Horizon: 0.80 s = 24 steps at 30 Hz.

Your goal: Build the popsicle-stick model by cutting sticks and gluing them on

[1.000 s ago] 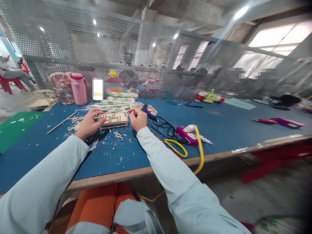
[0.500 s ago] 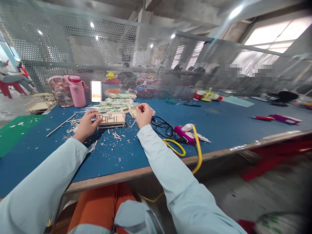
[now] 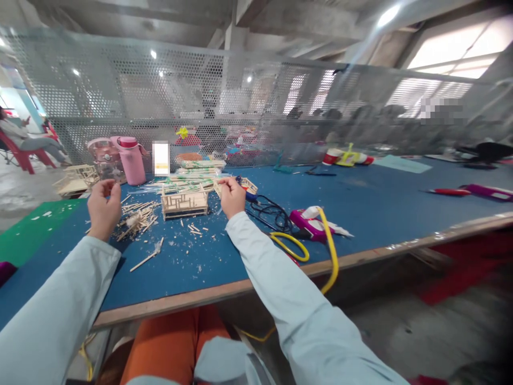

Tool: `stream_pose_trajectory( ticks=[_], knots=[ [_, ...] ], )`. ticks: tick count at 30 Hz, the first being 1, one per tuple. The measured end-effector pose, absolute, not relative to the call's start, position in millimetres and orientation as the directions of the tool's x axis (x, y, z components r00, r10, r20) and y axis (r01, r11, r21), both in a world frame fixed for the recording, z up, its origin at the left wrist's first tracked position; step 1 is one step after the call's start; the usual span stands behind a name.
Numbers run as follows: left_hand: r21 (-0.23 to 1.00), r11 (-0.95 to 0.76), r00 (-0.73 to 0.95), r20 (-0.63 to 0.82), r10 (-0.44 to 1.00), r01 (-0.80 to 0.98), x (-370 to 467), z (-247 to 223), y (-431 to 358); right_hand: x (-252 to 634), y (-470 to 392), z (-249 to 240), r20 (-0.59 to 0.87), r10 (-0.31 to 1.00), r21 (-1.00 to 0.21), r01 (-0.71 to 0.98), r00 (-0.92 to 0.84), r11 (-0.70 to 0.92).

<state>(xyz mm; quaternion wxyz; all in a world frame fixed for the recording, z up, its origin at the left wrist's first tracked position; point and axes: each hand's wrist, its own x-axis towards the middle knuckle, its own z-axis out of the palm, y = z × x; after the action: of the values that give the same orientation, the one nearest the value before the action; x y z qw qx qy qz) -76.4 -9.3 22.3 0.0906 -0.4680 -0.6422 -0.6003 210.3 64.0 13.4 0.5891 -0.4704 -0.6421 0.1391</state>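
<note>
Pink bottle [image 3: 133, 164]; pale green sheet [image 3: 404, 164]

The small frame [image 3: 185, 206] between the left hand [image 3: 104, 209] and the right hand [image 3: 233, 198] is pale tan. Both sleeves [image 3: 280, 267] are plain light blue, over a plain blue table [image 3: 224, 256]. Beyond the left hand stands a pink bottle [image 3: 133, 164]. Right of the right hand are a black cord [image 3: 276, 214], a yellow cord [image 3: 330, 251] and a purple-and-white tool [image 3: 310, 224]. The trousers [image 3: 164, 342] nearer than both hands are rusty orange.

Left of the frame's centre, the stick model [image 3: 184, 204] sits on the table [image 3: 372, 198], loose sticks [image 3: 139, 218] left, bundled sticks [image 3: 200, 164] behind (bottles [image 3: 133, 164] too, upper left).
</note>
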Motion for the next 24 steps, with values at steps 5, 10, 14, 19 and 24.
stream_pose_trajectory(
  ticks=[5,10,14,19,24],
  knots=[
    [0.676,-0.185,-0.514,0.683,0.518,0.713,-54.6,18.8,-7.2,200.0,55.6,9.8,0.408,0.857,-0.568,0.647,-0.315,0.508],
    [0.584,-0.374,-0.3,0.749,0.591,0.72,-22.4,21.6,-6.6,190.7,51.4,8.2,0.374,0.85,-0.479,0.708,-0.37,0.519],
    [0.562,-0.416,-0.213,0.742,0.636,0.715,-4.2,22.4,-2.2,184.4,56.8,6.0,0.303,0.874,-0.538,0.688,-0.38,0.487],
    [0.475,-0.412,0.013,0.643,0.766,0.778,8.2,41.9,16.6,176.6,54.7,4.4,0.266,0.921,-0.57,0.724,-0.286,0.389],
    [0.484,-0.16,0.064,0.208,0.976,0.86,19.8,80.1,63.7,190.9,35.5,29.4,0.357,0.904,-0.47,0.792,-0.234,0.39]
  ],
)
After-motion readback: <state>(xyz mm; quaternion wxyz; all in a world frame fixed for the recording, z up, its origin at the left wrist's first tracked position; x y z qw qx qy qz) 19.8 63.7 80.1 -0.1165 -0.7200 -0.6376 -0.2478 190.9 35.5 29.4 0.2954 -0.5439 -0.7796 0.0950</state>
